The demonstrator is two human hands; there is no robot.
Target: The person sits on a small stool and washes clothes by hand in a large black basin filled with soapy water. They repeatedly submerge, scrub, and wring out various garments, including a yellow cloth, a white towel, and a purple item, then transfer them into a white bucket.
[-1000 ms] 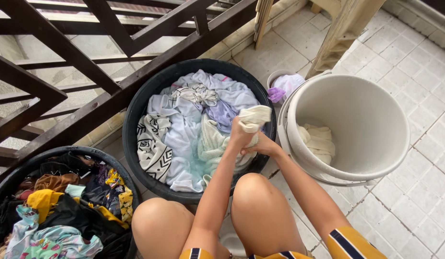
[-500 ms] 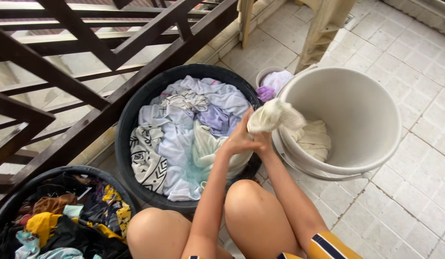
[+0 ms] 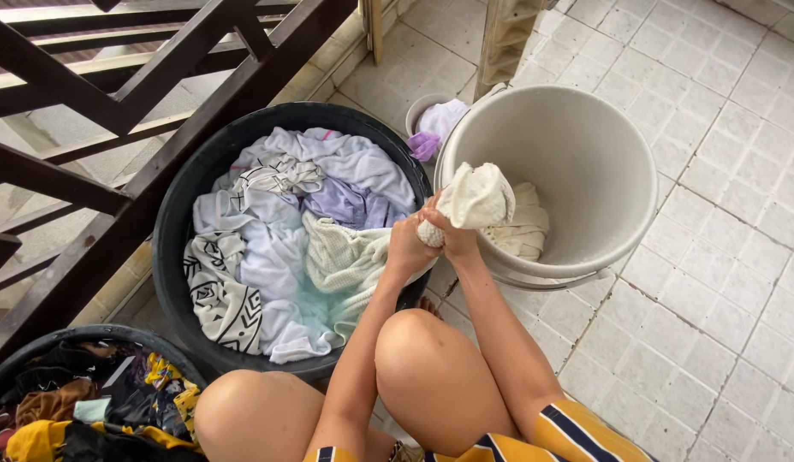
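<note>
My left hand (image 3: 407,246) and my right hand (image 3: 452,237) both grip a wrung cream cloth (image 3: 475,198), twisted into a bundle over the rim of a white bucket (image 3: 624,162). More cream cloth (image 3: 523,229) lies at the bottom of that bucket. To the left stands a large black tub (image 3: 176,222) full of wet white, lilac and patterned laundry (image 3: 285,239). My bare knees are below the hands.
A second black tub (image 3: 89,335) with dark and yellow clothes sits at the lower left. A small white container with purple cloth (image 3: 435,124) stands behind the bucket. Dark wooden railing (image 3: 140,111) runs along the left. Pale floor tiles (image 3: 722,325) spread to the right.
Both hands lifted the cream cloth out of the black tub and carried it to the right, over the white bucket's rim. The view shifted a little.
</note>
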